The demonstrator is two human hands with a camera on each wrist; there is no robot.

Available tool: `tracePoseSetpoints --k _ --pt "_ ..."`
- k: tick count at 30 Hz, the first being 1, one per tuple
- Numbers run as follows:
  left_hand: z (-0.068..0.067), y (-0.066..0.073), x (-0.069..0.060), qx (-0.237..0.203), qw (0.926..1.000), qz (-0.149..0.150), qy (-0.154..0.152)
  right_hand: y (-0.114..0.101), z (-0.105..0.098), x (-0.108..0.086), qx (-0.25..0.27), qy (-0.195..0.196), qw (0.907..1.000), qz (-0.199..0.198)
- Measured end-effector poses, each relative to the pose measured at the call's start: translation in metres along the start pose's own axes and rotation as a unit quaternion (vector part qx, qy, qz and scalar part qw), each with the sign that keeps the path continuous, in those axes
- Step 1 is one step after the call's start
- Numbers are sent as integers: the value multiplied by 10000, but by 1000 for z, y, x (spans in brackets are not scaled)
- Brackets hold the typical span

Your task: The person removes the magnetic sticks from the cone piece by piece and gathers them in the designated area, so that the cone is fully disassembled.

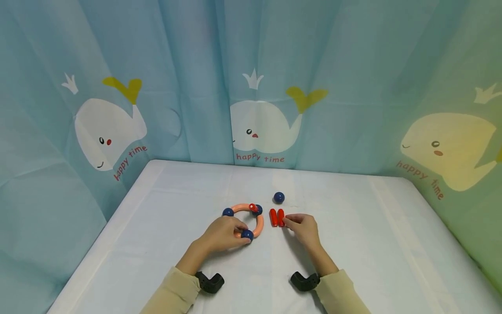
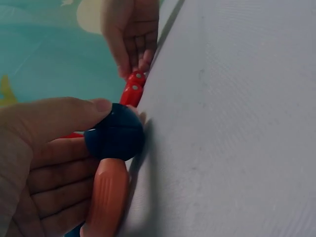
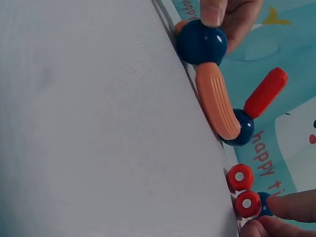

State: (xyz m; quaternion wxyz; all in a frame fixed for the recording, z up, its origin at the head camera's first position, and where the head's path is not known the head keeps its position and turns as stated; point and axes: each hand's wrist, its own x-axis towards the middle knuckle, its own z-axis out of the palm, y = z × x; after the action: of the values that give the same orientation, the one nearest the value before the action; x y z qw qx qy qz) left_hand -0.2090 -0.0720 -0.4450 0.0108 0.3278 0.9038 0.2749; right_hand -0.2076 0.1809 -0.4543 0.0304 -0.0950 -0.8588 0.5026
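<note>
A ring of curved orange magnetic rods [image 1: 260, 226] and blue balls lies on the table. With thumb and fingers my left hand [image 1: 224, 233] pinches the front blue ball [image 1: 246, 235] of this ring. On the ring's back right ball [image 3: 240, 129] a red magnetic rod [image 3: 265, 93] stands at a slant. Right of the ring, two straight red magnetic rods lie side by side. My right hand [image 1: 303, 229] has its thumb and fingertips at the right-hand red rod [image 1: 281, 217] and pinches it; the left-hand red rod [image 1: 273, 217] lies against it.
A loose blue ball [image 1: 279, 197] sits behind the two red rods. The white-covered table [image 1: 372, 244] reaches back to a blue-green curtain [image 1: 353, 52] printed with whales. Each wrist wears a black camera mount [image 1: 210, 282].
</note>
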Motion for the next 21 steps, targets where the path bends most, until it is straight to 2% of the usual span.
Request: tracePoseSetpoints --k 3,5,7,11,13,15,18,21 --pt "-3 -1 -2 -94 9998 81 -127 2 -1 0 32 49 10000 -44" --pt "-4 -2 -2 -185 9998 104 -27 3 -2 0 66 116 9999 -92" --pt "-5 -2 -2 -271 9992 79 266 4 -3 0 115 203 9996 -172" --pt "-6 -3 4 -267 9939 -227 1042 4 -4 -2 246 379 9977 -509" --pt "-6 -4 9 -218 9921 -386 1172 2 -3 -2 277 387 9962 -733" --pt "-5 -6 16 -156 9928 -468 1093 -1 -1 -1 410 355 9937 -985" --pt "-3 -8 28 -286 9950 -513 813 -8 5 0 636 235 9891 -1307" --pt "0 -10 40 -351 9963 -444 642 -17 12 1 873 72 9842 -1537"
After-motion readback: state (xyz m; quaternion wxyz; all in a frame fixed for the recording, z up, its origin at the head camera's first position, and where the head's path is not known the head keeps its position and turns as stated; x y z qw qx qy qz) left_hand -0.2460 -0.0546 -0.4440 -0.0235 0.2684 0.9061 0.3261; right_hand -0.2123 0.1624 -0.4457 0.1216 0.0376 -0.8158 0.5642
